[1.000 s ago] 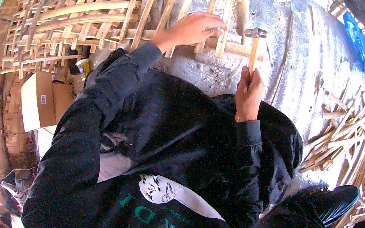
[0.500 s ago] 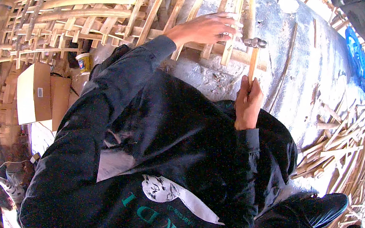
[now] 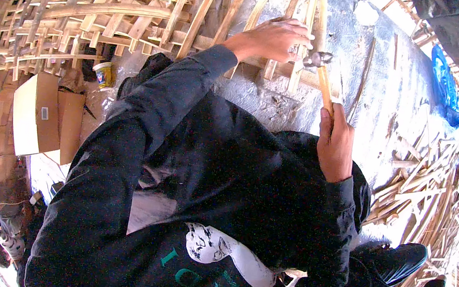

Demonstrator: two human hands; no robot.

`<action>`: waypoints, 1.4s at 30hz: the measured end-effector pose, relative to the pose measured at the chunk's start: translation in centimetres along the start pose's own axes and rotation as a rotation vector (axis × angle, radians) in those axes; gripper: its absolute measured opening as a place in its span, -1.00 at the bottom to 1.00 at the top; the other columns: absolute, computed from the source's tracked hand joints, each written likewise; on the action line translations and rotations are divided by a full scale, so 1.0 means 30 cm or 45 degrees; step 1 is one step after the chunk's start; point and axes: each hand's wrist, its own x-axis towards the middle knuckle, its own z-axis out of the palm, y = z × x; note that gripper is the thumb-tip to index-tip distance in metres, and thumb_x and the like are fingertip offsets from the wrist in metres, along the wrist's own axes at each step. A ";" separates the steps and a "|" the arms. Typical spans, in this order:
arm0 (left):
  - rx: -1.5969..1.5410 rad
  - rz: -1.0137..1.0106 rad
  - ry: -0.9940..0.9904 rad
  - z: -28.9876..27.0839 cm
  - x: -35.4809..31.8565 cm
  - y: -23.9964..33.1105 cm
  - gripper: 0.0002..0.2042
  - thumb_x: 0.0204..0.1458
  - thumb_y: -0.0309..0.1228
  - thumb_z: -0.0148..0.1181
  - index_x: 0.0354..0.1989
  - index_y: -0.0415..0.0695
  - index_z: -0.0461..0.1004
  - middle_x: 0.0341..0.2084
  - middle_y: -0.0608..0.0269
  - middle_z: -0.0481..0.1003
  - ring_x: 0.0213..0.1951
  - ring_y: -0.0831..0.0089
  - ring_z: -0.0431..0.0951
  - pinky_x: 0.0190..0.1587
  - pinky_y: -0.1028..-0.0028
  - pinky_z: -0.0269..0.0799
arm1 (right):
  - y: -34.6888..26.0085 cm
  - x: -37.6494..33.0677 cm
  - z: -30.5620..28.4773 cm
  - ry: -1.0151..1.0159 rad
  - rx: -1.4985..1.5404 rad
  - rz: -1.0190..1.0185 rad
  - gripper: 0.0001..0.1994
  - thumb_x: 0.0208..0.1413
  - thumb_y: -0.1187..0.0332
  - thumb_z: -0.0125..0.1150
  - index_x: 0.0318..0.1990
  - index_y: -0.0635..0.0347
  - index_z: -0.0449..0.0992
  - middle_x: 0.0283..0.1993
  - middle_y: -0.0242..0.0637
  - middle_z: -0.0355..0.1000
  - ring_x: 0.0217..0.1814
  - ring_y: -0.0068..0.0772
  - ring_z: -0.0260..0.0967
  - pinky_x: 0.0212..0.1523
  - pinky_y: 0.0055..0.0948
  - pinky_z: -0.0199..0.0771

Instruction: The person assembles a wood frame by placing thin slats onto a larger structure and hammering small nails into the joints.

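Observation:
My right hand [image 3: 335,141] grips the wooden handle of a hammer [image 3: 323,74], whose metal head hovers just right of my left hand's fingers. My left hand [image 3: 273,36] presses down on a bamboo slat [image 3: 303,35] of a curved lattice frame [image 3: 119,6] lying on the grey concrete floor. Whether the fingers pinch a nail is hidden. Both arms wear black sleeves.
An open cardboard box [image 3: 45,114] and a small yellow-lidded tub [image 3: 103,74] sit at the left beside the lattice. A heap of loose bamboo offcuts [image 3: 422,180] lies at the right, a blue plastic sheet [image 3: 444,81] beyond it. My dark shoes [image 3: 402,267] are lower right.
The view has shifted, so hands and lattice sit a little lower and to the right. The hammer head has come down closer to my left hand's fingers.

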 end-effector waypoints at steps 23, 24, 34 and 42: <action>0.054 -0.105 0.004 0.084 -0.014 -0.027 -0.53 0.19 -0.11 0.11 0.28 0.12 0.42 0.37 0.32 0.30 0.45 0.25 0.14 0.47 -0.11 -0.10 | -0.021 0.006 0.037 0.114 -0.127 0.009 -0.83 0.38 0.33 0.02 -0.14 0.27 0.28 -0.48 0.25 0.42 -0.38 0.41 0.42 -0.43 0.21 0.32; 0.055 -0.123 -0.002 0.080 -0.013 -0.017 -0.53 0.20 -0.11 0.11 0.29 0.13 0.41 0.37 0.32 0.30 0.45 0.27 0.13 0.47 -0.12 -0.11 | -0.018 0.002 0.042 0.216 -0.092 -0.025 -0.82 0.38 0.32 0.02 -0.15 0.27 0.29 -0.49 0.25 0.42 -0.38 0.41 0.41 -0.42 0.21 0.32; 0.035 -0.084 0.031 0.055 -0.025 0.022 -0.50 0.18 -0.19 0.15 0.28 -0.06 0.35 0.35 0.19 0.27 0.43 0.18 0.15 0.49 -0.06 -0.15 | 0.029 0.013 0.027 0.056 -0.318 -0.131 -0.83 0.39 0.32 0.00 -0.17 0.26 0.27 -0.51 0.25 0.40 -0.41 0.42 0.39 -0.42 0.22 0.29; 0.021 -0.019 0.088 0.083 -0.033 -0.005 -0.49 0.17 -0.24 0.16 0.29 -0.10 0.31 0.36 0.16 0.25 0.42 0.11 0.17 0.41 0.12 0.16 | 0.027 -0.017 0.035 0.036 -0.233 0.010 -0.84 0.39 0.32 0.01 -0.13 0.23 0.26 -0.44 0.25 0.43 -0.39 0.40 0.42 -0.45 0.20 0.33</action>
